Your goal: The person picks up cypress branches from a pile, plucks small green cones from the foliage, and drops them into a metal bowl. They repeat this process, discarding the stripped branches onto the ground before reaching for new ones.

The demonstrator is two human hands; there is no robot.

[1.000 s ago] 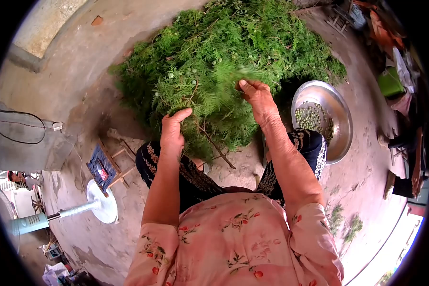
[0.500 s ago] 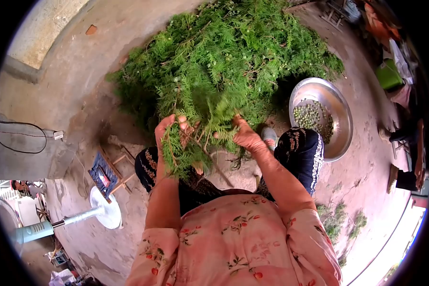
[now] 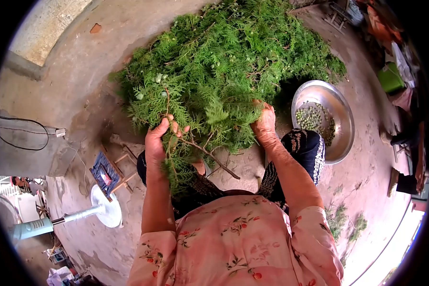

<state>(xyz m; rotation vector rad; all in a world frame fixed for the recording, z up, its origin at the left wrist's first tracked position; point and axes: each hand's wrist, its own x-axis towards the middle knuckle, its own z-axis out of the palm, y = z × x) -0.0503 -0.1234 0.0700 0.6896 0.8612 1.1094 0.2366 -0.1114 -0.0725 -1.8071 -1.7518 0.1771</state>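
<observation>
A large heap of green conifer branches [image 3: 233, 52] lies on the floor in front of my knees. My left hand [image 3: 161, 134] is closed around a leafy branch [image 3: 168, 102] with pale green cones near its tip; its bare brown stem points down to the right. At the heap's near edge, my right hand [image 3: 264, 120] has its fingers closed on green sprigs, which partly hide the fingertips. To the right of my right hand stands a metal basin [image 3: 342, 143] with many small green cones [image 3: 314, 117] in it.
A small folding stool [image 3: 107, 174] and a fan on a round white base [image 3: 108, 212] stand at the left. Loose sprigs [image 3: 338, 220] lie on the floor at lower right. Another person's dark-clothed leg [image 3: 407, 182] and a green container [image 3: 390, 77] are at the right edge.
My right hand has moved right and slightly away from me, farther from my left hand. My left hand has shifted slightly left and lower, and the branch's coned tip now leans left.
</observation>
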